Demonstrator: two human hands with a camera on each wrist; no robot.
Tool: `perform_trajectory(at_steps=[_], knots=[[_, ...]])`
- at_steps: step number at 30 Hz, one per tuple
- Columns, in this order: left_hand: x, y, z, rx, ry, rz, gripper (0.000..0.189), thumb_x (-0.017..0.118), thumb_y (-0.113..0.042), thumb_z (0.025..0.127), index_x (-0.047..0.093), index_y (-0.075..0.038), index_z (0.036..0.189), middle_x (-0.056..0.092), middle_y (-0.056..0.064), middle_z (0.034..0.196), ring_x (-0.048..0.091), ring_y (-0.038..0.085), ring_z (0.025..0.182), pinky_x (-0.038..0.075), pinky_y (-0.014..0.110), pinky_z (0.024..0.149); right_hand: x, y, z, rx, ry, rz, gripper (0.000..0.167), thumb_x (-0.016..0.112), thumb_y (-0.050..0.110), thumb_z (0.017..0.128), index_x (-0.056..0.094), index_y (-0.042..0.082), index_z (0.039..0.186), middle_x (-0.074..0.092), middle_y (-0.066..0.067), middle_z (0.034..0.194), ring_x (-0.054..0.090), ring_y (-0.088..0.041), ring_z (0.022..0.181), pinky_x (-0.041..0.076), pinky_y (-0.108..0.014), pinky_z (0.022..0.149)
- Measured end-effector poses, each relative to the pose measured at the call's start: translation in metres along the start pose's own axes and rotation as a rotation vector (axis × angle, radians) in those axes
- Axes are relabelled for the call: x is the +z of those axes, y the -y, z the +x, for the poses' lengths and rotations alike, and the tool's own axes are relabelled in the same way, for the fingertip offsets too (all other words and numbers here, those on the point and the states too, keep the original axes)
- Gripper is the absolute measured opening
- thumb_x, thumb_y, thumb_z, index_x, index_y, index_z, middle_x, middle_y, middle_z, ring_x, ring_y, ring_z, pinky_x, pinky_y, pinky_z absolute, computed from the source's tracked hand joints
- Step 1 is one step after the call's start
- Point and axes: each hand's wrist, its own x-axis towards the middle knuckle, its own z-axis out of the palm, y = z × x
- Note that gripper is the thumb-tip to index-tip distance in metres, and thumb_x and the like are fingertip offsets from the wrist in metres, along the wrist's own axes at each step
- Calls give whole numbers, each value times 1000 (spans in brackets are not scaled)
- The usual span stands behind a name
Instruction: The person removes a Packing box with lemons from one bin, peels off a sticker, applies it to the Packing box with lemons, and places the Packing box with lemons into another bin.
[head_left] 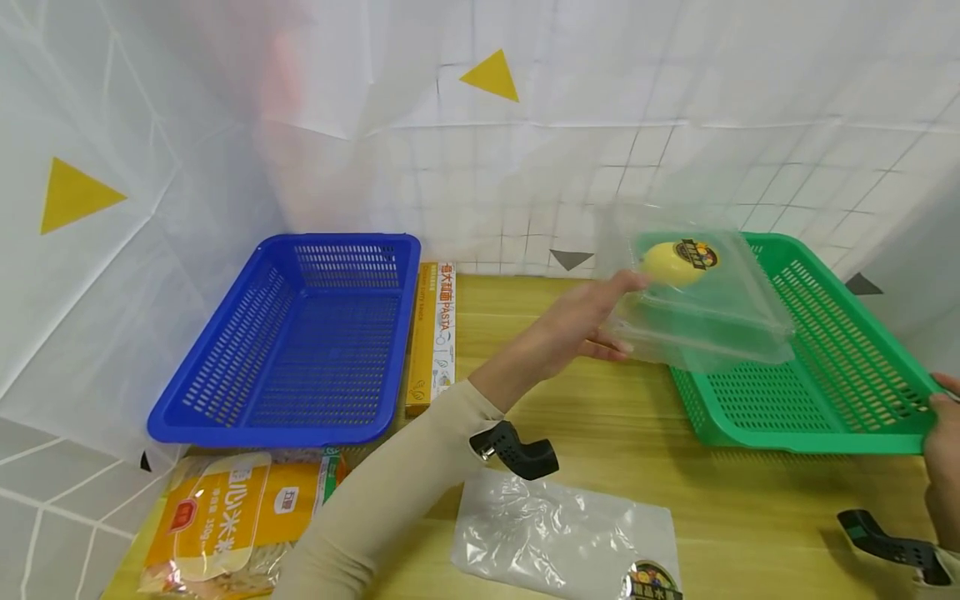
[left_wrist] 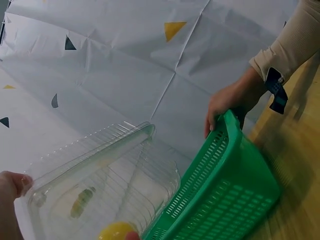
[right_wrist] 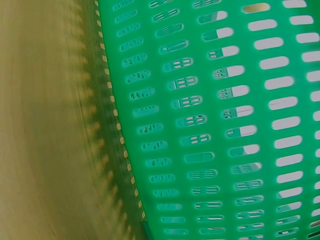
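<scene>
My left hand (head_left: pixel 573 325) holds a clear plastic container (head_left: pixel 738 325) by its left side, thumb and fingers at the edge, over the left part of a green basket (head_left: pixel 817 443). A yellow round fruit, like a lemon (head_left: pixel 667 267), shows through the clear plastic, beside a dark round sticker (head_left: pixel 696 253). At the basket's near right corner, my right hand (head_left: pixel 943 433) grips the rim. The left wrist view shows that hand (left_wrist: pixel 227 102) curled over the basket's edge, with the basket tilted in that view. Basket slots fill most of the right wrist view.
A blue basket (head_left: pixel 273 435) stands on the left, with a pasta box (head_left: pixel 431 350) along its right side. In front of it lies an orange noodle packet (head_left: pixel 240 517). A flat clear plastic bag (head_left: pixel 555 533) with a dark label lies near the front edge. White sheeting (head_left: pixel 420 192) hangs behind.
</scene>
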Motion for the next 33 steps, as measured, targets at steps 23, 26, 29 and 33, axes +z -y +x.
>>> perform_trajectory(at_steps=[23,26,29,33], knots=[[30,20,15,-4,-105,77,84,52,-62,103,6,-37,168,45,8,156,61,22,67,62,35,68,0,29,-22,-196,-68,10,36,44,21,112,64,27,142,44,33,110,40,14,81,26,-3,66],[31,22,15,15,-104,74,76,46,-61,106,10,-38,168,43,5,159,62,22,72,61,34,70,1,32,-23,-200,-74,25,36,43,19,113,64,22,142,44,32,113,41,13,87,29,-7,74],[32,23,15,15,-103,47,70,44,-56,108,12,-38,168,39,4,162,61,21,75,61,35,74,2,38,-27,-209,-77,62,36,44,18,112,64,20,143,45,30,114,42,13,90,30,-8,79],[33,22,17,10,-81,-53,67,50,-43,109,18,-36,167,42,5,160,58,22,71,61,37,75,-4,100,-63,-172,-66,99,38,42,10,111,64,21,140,44,30,108,41,14,87,27,-5,77]])
